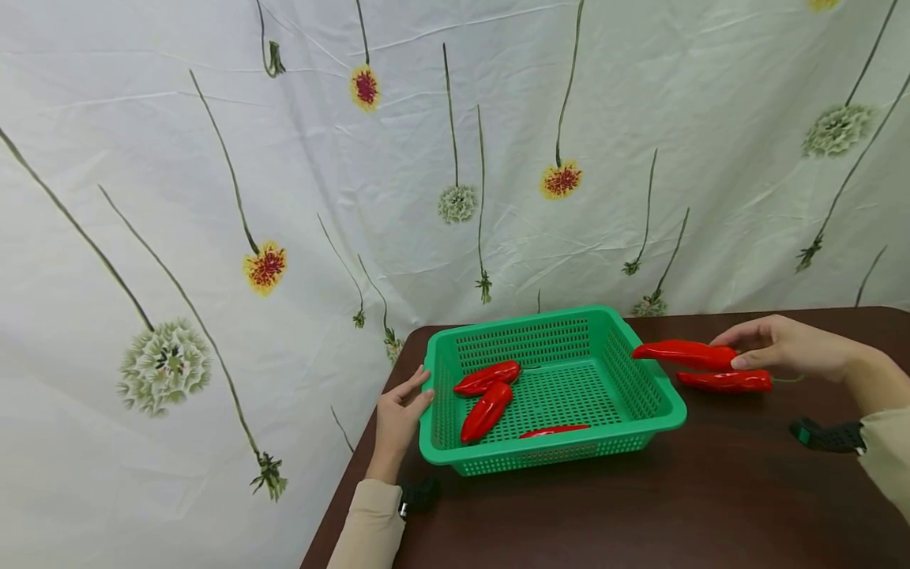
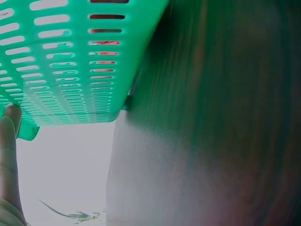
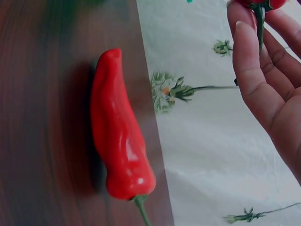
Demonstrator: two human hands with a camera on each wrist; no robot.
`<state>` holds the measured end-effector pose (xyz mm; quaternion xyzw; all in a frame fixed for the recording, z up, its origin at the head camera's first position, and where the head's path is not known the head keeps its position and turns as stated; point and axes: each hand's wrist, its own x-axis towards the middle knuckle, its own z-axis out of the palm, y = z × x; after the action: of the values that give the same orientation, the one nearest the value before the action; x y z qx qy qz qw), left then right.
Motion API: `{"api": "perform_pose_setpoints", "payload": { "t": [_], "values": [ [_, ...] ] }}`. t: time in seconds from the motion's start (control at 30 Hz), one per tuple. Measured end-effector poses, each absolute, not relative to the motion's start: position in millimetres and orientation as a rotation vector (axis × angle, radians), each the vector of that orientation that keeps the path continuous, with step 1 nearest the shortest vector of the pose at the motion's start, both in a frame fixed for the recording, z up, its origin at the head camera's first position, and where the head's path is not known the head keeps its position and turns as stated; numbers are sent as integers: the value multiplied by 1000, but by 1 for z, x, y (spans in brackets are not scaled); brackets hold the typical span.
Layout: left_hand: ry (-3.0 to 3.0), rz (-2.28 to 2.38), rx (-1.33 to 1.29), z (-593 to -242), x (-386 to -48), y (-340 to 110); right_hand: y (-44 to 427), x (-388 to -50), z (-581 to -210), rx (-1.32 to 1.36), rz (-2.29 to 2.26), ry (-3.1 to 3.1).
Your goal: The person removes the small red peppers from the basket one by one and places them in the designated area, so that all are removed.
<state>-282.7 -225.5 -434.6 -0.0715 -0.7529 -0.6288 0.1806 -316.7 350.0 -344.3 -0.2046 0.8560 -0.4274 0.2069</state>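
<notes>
My right hand (image 1: 789, 348) pinches a long red chili pepper (image 1: 686, 354) near its stem end, above the table. The tip points left, over the right rim of a green plastic basket (image 1: 550, 454). A second red pepper (image 1: 725, 382) lies on the table just below, large in the right wrist view (image 3: 117, 127). My left hand (image 1: 401, 415) is at the basket's left rim, its fingertips touching it; one straight finger (image 2: 9, 155) shows against the rim. Inside the basket lie two red peppers (image 1: 486, 411) at the left and another (image 1: 554, 431), partly hidden by the front wall.
The dark brown wooden table (image 1: 569, 521) carries the basket. A white cloth (image 1: 398, 158) printed with flowers hangs behind and to the left of the table. Dark bands with small devices (image 1: 828, 435) are on both wrists.
</notes>
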Motion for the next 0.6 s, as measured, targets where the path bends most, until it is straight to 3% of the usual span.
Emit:
{"api": "perform_pose_setpoints", "payload": {
  "t": [0.6],
  "values": [
    [-2120, -1792, -195, -435, -283, -225, 368, -309, -369, -531, -1061, 2519]
  ]
}}
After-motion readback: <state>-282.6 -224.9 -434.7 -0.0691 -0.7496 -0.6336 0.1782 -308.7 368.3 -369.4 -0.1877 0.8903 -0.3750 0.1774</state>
